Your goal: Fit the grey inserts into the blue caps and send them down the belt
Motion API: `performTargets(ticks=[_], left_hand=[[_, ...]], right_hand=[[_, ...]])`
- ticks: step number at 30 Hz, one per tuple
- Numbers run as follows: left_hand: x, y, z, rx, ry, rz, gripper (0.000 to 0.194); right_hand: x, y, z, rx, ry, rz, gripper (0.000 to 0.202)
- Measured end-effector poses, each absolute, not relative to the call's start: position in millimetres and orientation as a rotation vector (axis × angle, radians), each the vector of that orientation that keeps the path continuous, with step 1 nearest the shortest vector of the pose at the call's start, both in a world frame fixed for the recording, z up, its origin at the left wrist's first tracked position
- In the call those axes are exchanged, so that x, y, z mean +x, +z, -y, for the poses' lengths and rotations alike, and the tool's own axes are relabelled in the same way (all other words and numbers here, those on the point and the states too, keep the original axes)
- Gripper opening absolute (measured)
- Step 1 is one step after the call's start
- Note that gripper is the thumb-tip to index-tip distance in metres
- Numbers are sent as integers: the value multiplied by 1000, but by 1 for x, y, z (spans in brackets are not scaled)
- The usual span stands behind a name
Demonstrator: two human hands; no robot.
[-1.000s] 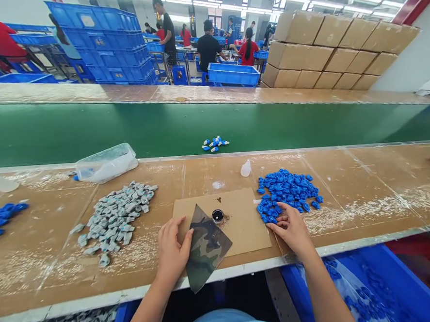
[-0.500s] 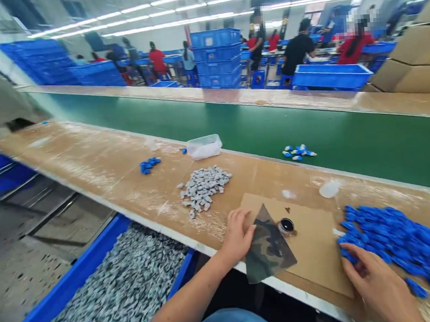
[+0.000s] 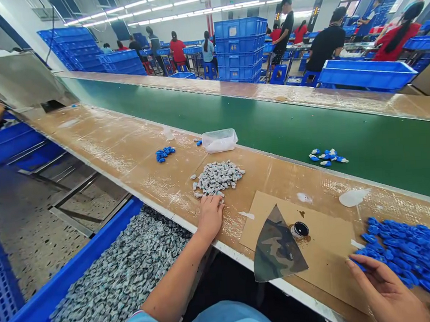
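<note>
My left hand (image 3: 210, 215) reaches to the near edge of a pile of small grey pieces (image 3: 219, 176). Its fingers are bent together over a grey piece at the edge. My right hand (image 3: 392, 286) is beside a heap of small blue pieces (image 3: 411, 248), with thumb and index finger pinched on a blue piece mostly hidden by the fingers. Between my hands lies a cardboard sheet (image 3: 327, 241). On it are a camouflage-patterned cloth piece (image 3: 278, 249), overhanging the table edge, and a small round pot of dark contents (image 3: 300, 229).
A blue bin (image 3: 107, 257) full of grey pieces stands below the table at left. A clear plastic tray (image 3: 220, 141) and a few blue pieces (image 3: 164, 154) lie on the table. Blue-and-white pieces (image 3: 327, 156) rest on the green belt (image 3: 271, 123). People work behind stacked blue crates (image 3: 239, 50).
My left hand has left the camouflage cloth and moved left to the grey pile. My right hand remains beside the blue heap, fingertips pinched. The view has shifted.
</note>
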State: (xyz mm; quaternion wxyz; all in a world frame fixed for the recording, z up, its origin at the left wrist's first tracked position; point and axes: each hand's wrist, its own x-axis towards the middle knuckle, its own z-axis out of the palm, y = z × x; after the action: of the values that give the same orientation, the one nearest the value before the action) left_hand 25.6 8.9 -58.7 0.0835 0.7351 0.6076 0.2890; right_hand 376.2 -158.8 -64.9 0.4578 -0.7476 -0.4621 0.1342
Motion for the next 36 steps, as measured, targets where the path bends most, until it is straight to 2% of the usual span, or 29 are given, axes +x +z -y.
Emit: performTargets(ticks=[7,12,15,22,36], left_hand=[[44,-56,3,1945,1154,-1480,19],[94,-55,39,1436,1008,-1056,22],[118,-60,54,1329,911,-916,23],[127,-74,55,1387,901,-909,20],[123,-68,55,1514,899,-902,20]], right_hand=[[345,-44,140,-1712,373,1276,32],[325,-40,121,-1663,319,1325,21],[322,-41,117,-1655,328,1322,19],[322,-41,112,-1687,291,1422,21],[323,-33,112,-1724,336,1485,20]])
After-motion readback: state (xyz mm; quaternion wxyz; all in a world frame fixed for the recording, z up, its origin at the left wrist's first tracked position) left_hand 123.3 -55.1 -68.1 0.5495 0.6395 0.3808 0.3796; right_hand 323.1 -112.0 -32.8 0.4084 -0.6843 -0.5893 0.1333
